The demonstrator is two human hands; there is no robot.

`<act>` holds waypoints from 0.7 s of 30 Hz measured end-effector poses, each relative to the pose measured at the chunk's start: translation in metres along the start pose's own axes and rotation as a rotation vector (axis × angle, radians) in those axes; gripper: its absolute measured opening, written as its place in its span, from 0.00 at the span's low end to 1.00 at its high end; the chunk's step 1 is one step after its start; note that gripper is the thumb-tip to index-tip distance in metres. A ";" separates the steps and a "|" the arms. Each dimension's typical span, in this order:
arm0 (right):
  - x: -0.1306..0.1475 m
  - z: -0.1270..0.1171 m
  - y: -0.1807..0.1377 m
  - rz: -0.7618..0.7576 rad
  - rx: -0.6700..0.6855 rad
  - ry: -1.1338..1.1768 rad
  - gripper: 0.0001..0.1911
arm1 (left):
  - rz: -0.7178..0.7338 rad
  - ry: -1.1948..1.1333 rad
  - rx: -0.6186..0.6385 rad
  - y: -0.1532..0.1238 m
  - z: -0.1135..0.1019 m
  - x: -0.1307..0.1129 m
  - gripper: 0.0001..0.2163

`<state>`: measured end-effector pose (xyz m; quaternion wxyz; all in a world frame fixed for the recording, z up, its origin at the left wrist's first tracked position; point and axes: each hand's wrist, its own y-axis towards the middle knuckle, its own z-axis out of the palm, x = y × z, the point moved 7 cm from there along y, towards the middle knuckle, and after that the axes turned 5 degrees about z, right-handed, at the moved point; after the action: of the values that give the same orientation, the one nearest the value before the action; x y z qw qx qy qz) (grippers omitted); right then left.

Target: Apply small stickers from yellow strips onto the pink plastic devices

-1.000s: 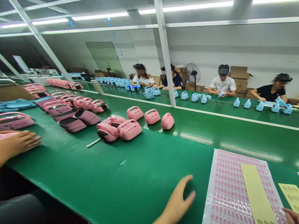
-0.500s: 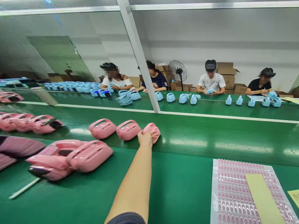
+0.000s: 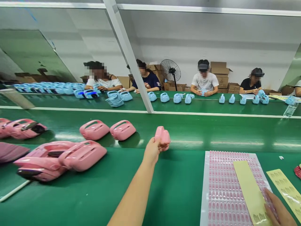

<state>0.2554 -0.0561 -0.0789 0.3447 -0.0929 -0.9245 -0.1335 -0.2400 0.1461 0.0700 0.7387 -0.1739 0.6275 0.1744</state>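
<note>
My left hand (image 3: 154, 150) reaches out over the far edge of the near work surface. Its fingers are closed around a pink plastic housing (image 3: 162, 135), which is held up end-on. Two similar pink housings with loop handles (image 3: 123, 130) stand on the green belt to the left. At the lower right, my right hand (image 3: 278, 208) rests with thumb and forefinger apart by the edge of a pale yellow label strip (image 3: 250, 188). That strip lies on a sheet of oval pink stickers (image 3: 221, 185). The rest of the right hand is cut off by the frame.
Pink housings (image 3: 82, 157) lie together at the near left beside a white stick (image 3: 15, 191). Another yellow label strip (image 3: 285, 188) is at right. A slanted metal post (image 3: 131, 59) rises before co-workers with blue housings. A clear bottle (image 3: 291, 109) stands far right.
My left hand has lifted the rightmost pink housing off the belt and brought it right and turned. My right hand has come into view at the sticker sheet. The view has shifted rightward.
</note>
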 end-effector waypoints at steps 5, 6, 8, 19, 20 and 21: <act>0.005 -0.004 0.007 0.025 -0.003 0.125 0.26 | 0.064 -0.002 0.228 -0.112 0.041 0.022 0.04; 0.015 -0.006 0.008 0.043 -0.004 0.169 0.26 | 0.180 0.085 0.336 -0.135 0.053 0.024 0.04; 0.047 -0.009 0.010 0.071 0.003 0.293 0.26 | 0.393 0.308 0.498 -0.180 0.075 0.033 0.06; 0.162 0.007 0.019 0.194 0.050 1.355 0.21 | 1.068 0.585 0.930 -0.307 0.114 0.053 0.17; 0.156 0.008 0.021 0.220 0.037 1.361 0.20 | 1.071 0.527 0.951 -0.306 0.107 0.053 0.17; 0.150 0.009 0.023 0.247 0.032 1.361 0.20 | 1.058 0.443 0.917 -0.301 0.097 0.052 0.17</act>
<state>0.1444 -0.0193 0.0181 0.8621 -0.0878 -0.4873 -0.1081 -0.0043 -0.0704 0.0451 0.4099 0.4478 0.7720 0.1884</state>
